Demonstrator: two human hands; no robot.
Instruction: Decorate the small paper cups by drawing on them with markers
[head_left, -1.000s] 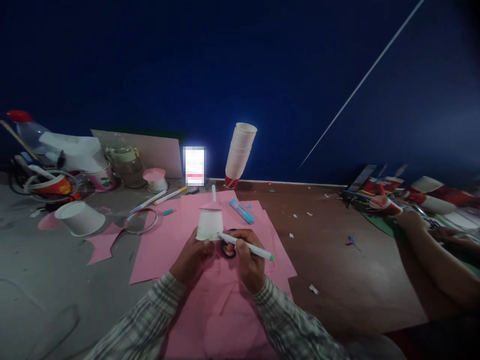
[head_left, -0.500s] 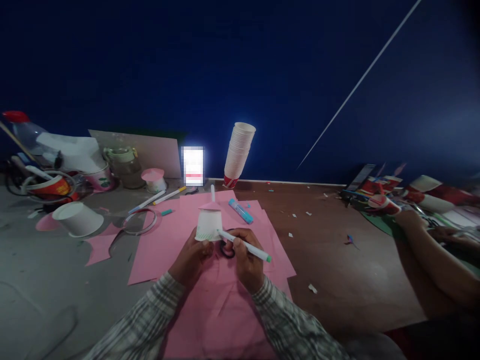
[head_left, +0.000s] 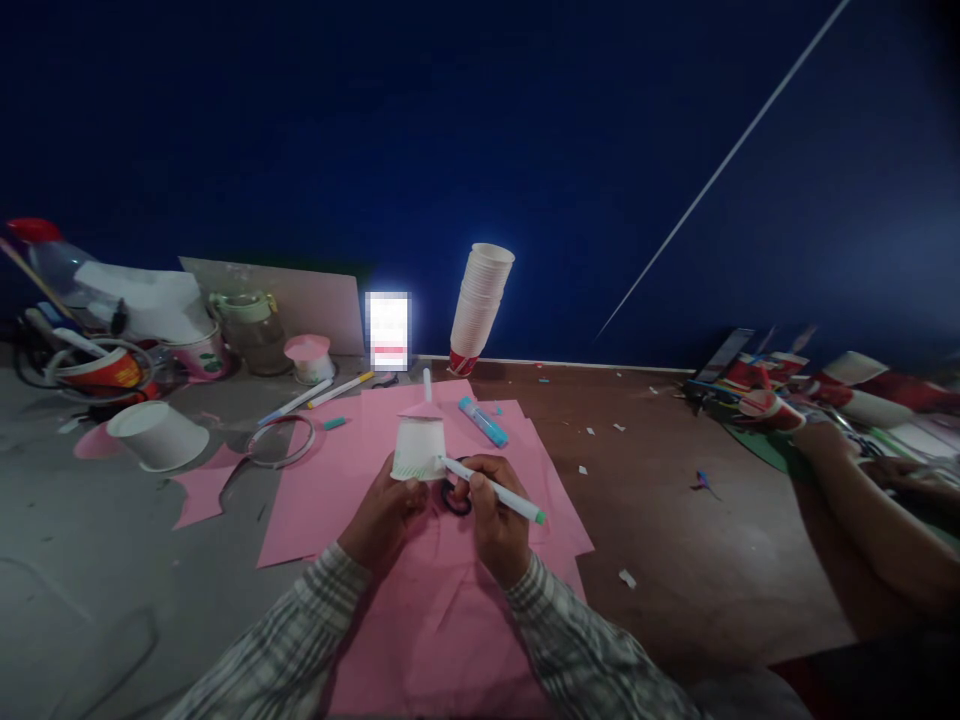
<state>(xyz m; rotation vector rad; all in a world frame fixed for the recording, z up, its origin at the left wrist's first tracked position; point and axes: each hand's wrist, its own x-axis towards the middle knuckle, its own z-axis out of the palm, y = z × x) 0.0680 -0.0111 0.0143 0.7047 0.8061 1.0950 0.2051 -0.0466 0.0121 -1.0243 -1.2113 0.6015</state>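
Observation:
A white paper cup (head_left: 418, 445), upside down with green strokes along its rim, is gripped by my left hand (head_left: 386, 515) at the lower edge. My right hand (head_left: 499, 515) pinches a white marker (head_left: 501, 492) with a green end, and its tip touches the right side of the cup. Under my hands lie pink paper sheets (head_left: 315, 510). The black handle of what looks like scissors (head_left: 456, 500) shows beside my right fingers. A blue glue stick (head_left: 483, 421) rests on the paper just beyond, and a green marker cap (head_left: 334, 424) lies to the left.
Behind the paper leans a tall stack of paper cups (head_left: 482, 308). To the left are an upturned cup (head_left: 157, 437), a tape ring (head_left: 281, 443), a jar (head_left: 251, 335) and markers (head_left: 341, 389). A co-worker's arm (head_left: 862, 510) is at the right, near more cups.
The marker tip has shifted slightly up and right on the cup. My left hand keeps its hold. The whole view has drifted a little.

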